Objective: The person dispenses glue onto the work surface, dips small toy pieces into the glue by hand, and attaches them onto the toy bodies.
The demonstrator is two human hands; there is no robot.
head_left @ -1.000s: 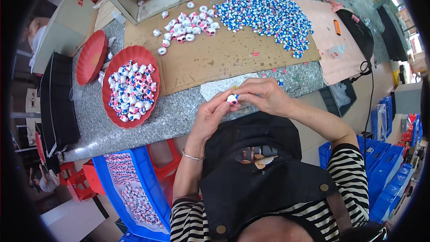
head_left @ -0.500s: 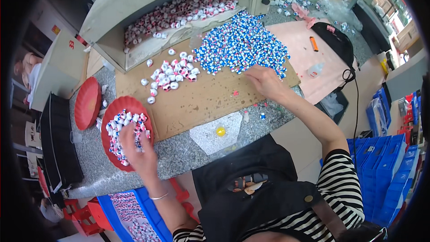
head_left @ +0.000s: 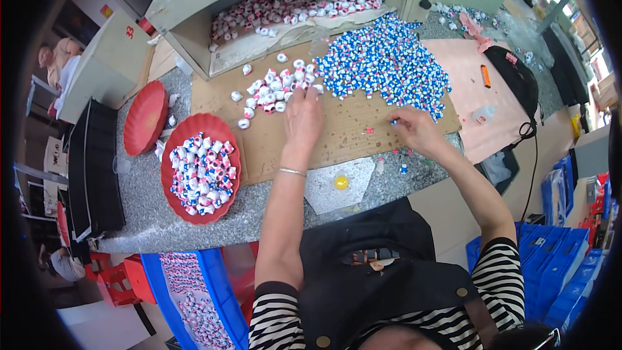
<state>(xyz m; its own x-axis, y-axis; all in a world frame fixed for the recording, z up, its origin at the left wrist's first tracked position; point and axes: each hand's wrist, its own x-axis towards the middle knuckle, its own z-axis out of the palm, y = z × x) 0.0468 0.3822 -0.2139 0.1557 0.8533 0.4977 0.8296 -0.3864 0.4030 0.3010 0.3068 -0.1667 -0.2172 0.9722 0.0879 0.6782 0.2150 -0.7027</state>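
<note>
My left hand (head_left: 303, 120) is at the near right edge of a loose pile of small round white pieces with pink and dark marks (head_left: 269, 98). Its fingers are drawn together on a white piece (head_left: 318, 89), partly hidden by the hand. In a pinch, my right hand (head_left: 420, 133) holds a small blue-and-white piece (head_left: 394, 121) just above the cardboard, near the front of a wide heap of blue-and-white pieces (head_left: 382, 61). A scalloped red bowl (head_left: 170, 198) to the left holds many white pieces joined with blue ones.
Under the piles lies a brown cardboard sheet (head_left: 259, 155) on the speckled counter. A second red bowl (head_left: 145, 116) sits farther left. Behind is a metal box with an opening (head_left: 194, 29), filled with white pieces. A yellow dot marks a pale sheet (head_left: 324, 198) in front.
My left hand has moved from the red bowl rightward to the white pile. The right hand now shows a blue-and-white piece pinched, drawn back from the heap. The whole view has shifted.
</note>
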